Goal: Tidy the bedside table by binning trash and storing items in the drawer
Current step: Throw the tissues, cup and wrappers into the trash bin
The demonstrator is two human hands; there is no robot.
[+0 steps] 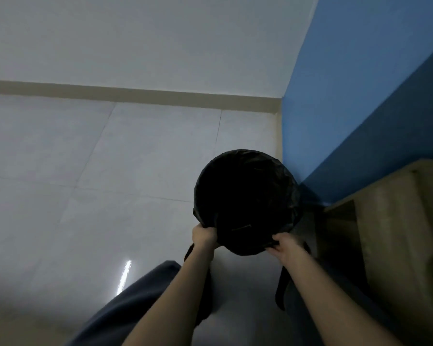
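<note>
A round trash bin (245, 171) lined with a black bag stands on the tiled floor beside the blue wall. Its inside is too dark to tell what it holds. My left hand (205, 237) grips the near left edge of the bag-covered rim. My right hand (284, 247) holds the near right edge of the same rim. The wooden bedside table (395, 221) stands just right of the bin; only its side and part of its top show, and its drawer is out of view.
Pale floor tiles (98, 183) stretch to the left and far side, ending at a beige skirting (135, 92) under a white wall. The blue wall (360, 96) closes off the right. My legs in dark trousers (135, 308) fill the lower middle.
</note>
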